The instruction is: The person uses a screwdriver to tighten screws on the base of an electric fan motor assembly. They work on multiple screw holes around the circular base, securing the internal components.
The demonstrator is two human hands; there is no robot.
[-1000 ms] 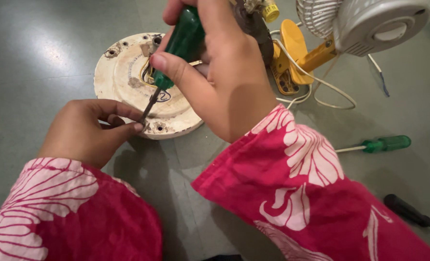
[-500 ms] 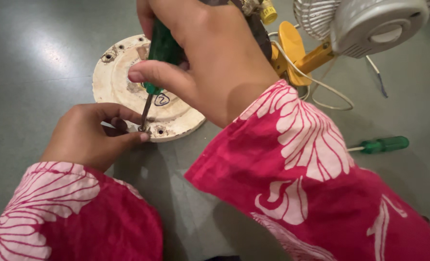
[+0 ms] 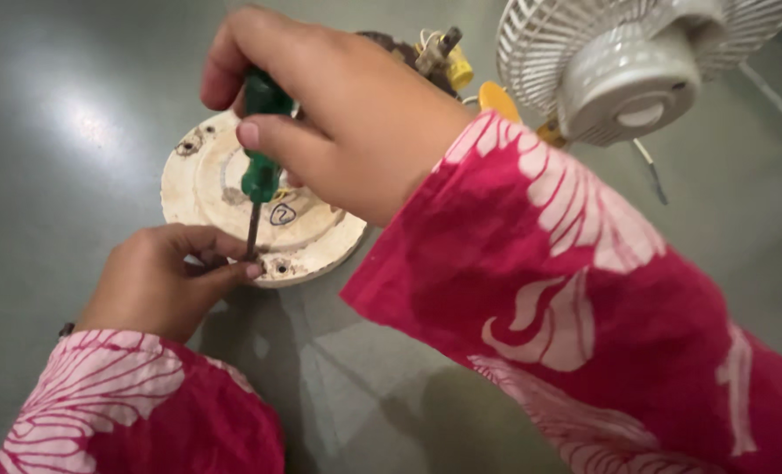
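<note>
— Start at the fingers. What are they doing?

— The right hand (image 3: 338, 114) is wrapped tight round one green-handled screwdriver (image 3: 261, 145), thumb pressed along the handle, shaft pointing down. The left hand (image 3: 167, 281) has its thumb and forefinger pinched narrow around the lower end of the shaft, right at the tip; whether a screw sits between them I cannot tell.

— And where does the tip land?

— At the near rim of one round cream base plate (image 3: 224, 189), just beside a screw hole on that edge. The plate lies flat on the grey floor (image 3: 75, 105).

— How much room around it?

— Open floor to the left and in front of the plate. The far right side is crowded: one white fan head with its grille (image 3: 619, 70) stands near, and a yellow part with wires (image 3: 461, 66) lies between fan and plate, partly hidden by the right hand.

— Counts?

— Two hands, both in pink patterned sleeves (image 3: 584, 290); one screwdriver, one plate, one fan. On the plate I can see three screw holes; the hand covers the rest.
</note>
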